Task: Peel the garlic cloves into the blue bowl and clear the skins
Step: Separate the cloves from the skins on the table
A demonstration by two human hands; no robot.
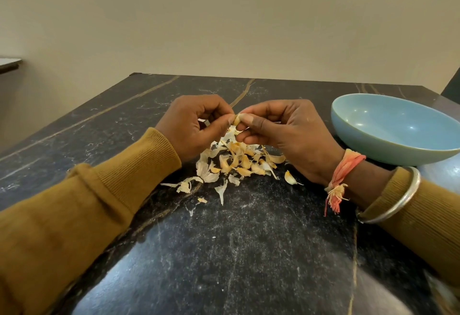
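Observation:
A small garlic clove [236, 120] is held above the table between both hands. My left hand [193, 128] pinches it from the left with curled fingers. My right hand [286, 133] pinches it from the right between thumb and fingers. Right below the hands lies a pile of cloves and papery skins [236, 163] on the dark marble table [224, 240]. One loose clove [290, 177] lies to the right of the pile. The blue bowl [395, 128] stands at the right, beside my right hand; no garlic shows in the visible part of its inside.
Stray bits of skin [184, 186] lie toward me from the pile. The table's far edge meets a plain wall. A ledge [10, 63] juts out at far left. A thread band and a metal bangle [398, 197] sit on my right wrist.

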